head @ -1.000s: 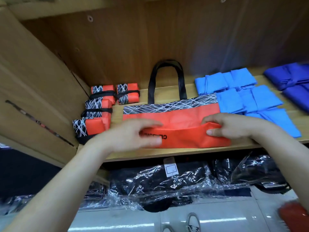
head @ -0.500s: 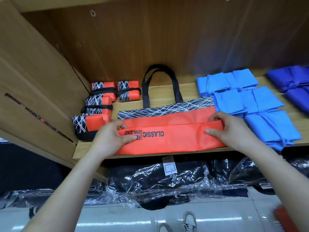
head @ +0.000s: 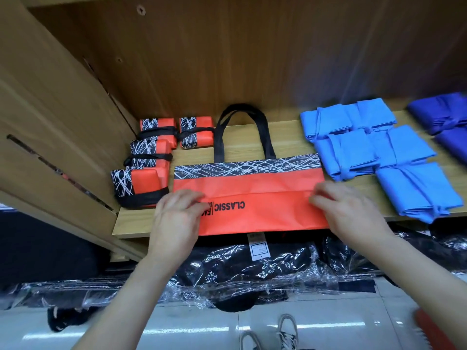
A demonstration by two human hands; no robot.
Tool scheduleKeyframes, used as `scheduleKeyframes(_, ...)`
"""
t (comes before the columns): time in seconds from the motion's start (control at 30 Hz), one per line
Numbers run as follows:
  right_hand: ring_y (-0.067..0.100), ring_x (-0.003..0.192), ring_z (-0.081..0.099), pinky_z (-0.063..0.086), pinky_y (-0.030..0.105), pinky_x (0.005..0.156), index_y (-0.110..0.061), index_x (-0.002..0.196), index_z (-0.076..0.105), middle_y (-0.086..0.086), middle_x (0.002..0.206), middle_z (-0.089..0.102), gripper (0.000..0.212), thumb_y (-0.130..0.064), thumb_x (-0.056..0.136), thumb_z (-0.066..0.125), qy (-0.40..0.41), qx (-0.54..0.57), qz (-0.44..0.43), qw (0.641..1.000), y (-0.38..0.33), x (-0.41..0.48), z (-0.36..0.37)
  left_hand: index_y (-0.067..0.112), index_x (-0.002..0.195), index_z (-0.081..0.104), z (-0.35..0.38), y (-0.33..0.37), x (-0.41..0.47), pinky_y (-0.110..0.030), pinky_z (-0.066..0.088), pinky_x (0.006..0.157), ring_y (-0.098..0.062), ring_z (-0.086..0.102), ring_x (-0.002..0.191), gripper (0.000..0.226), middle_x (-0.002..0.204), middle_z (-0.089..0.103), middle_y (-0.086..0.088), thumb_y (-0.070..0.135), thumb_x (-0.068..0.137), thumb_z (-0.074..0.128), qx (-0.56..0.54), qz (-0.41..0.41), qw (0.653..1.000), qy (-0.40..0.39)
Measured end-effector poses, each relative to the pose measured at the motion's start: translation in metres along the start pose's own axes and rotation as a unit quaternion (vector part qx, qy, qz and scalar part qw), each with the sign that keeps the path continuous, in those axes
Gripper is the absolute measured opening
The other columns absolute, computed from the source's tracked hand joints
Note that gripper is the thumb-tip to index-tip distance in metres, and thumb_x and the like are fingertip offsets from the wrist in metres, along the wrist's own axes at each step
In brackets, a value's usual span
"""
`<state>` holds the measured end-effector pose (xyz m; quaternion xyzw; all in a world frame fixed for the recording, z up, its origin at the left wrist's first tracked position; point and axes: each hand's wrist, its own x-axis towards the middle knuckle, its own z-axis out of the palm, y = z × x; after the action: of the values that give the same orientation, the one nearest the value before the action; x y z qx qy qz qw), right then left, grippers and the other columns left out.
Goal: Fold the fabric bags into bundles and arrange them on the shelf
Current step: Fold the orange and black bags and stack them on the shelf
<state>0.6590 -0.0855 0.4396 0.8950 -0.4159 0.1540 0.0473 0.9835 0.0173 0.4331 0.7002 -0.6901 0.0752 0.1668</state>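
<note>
Seen from the head camera, both forearms reached up and forward from the lower edge to the front of the wooden shelf (head: 141, 223). The left hand (head: 177, 218) lay palm down over the left end of the orange bag (head: 252, 185), its fingers bent and its grip closed on the upper edge of a flap folded up from the bag's bottom. It partly covered the black printing, of which "CLASSIC" could be read. The right hand (head: 348, 210) mirrored it at the right end, wrist angled inward, fingertips bent onto the same folded edge and gripping it. The hands were well apart, with the whole width of the flap between them.

The one orange bag lay flat at the front of the shelf. Its black-and-white patterned band faced the back wall, and its two black handles (head: 242, 114) lay looped towards that wall.

Four orange bundles (head: 141, 185), each tied round with a black strap, sat to the left of the bag near the side panel: two at the back, one in the middle and one at the front. To the right lay five light blue bundles (head: 417, 190), close together and overlapping. At the far right edge were dark blue bundles (head: 439, 112), at least two, blurred. Below the shelf lay black items in clear plastic wrap (head: 252, 274).
</note>
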Motion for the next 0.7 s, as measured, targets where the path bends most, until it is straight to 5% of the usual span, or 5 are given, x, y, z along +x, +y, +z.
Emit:
scheduleKeyframes(0.2,0.018,0.095,0.064,0.058,0.035,0.057,-0.025,0.108,0.069,-0.009,0.112,0.067,0.068,-0.080,0.077,0.044,-0.075,-0.008,-0.067,0.995,0.007,-0.008,-0.017,0.028,0.154,0.009,-0.007,-0.009,-0.018,-0.043,-0.003,0.120,-0.004,-0.001,0.148,0.088,0.158,0.004,0.017,0.074,0.085,0.041,0.003,0.033,0.978,-0.204)
scheduleKeyframes(0.3,0.019,0.097,0.059,0.058,0.035,0.063,-0.026,0.117,0.067,-0.008,0.116,0.066,0.054,-0.050,0.070,0.078,-0.079,-0.031,-0.084,0.993,0.012,-0.019,-0.014,0.023,0.150,0.032,-0.008,-0.011,-0.018,-0.048,0.019,0.117,-0.010,0.022,0.144,0.088,0.155,0.032,0.008,0.033,0.076,0.077,0.017,0.061,0.982,-0.178)
scheduleKeyframes(0.43,0.018,0.101,0.063,0.054,0.039,0.080,-0.028,0.108,0.069,-0.009,0.103,0.070,0.027,-0.027,0.082,0.061,-0.065,0.088,-0.058,0.992,0.022,-0.022,-0.018,0.029,0.139,0.052,-0.011,-0.014,-0.018,-0.036,0.025,0.118,0.000,0.034,0.136,0.073,0.143,0.044,0.019,-0.003,0.075,0.068,-0.106,0.025,0.985,-0.134)
scheduleKeyframes(0.57,0.007,0.074,0.064,0.047,0.025,0.070,-0.038,0.092,0.063,-0.009,0.079,0.069,0.028,-0.061,0.086,0.048,-0.071,0.290,0.101,0.949,0.030,-0.014,-0.033,0.048,0.090,0.071,-0.030,-0.019,-0.007,-0.024,0.050,0.087,-0.003,0.067,0.092,0.038,0.093,0.071,0.026,0.013,0.078,0.079,-0.271,-0.129,0.945,-0.128)
scheduleKeyframes(0.7,0.016,0.056,0.052,0.044,0.038,0.059,-0.025,0.087,0.060,-0.002,0.055,0.054,0.007,-0.029,0.092,0.063,-0.006,0.231,0.170,0.958,0.022,-0.008,-0.023,0.029,0.078,0.067,-0.036,0.001,-0.002,-0.017,0.046,0.063,0.005,0.060,0.063,0.014,0.065,0.066,0.013,0.023,0.077,0.080,-0.344,-0.274,0.897,-0.035)
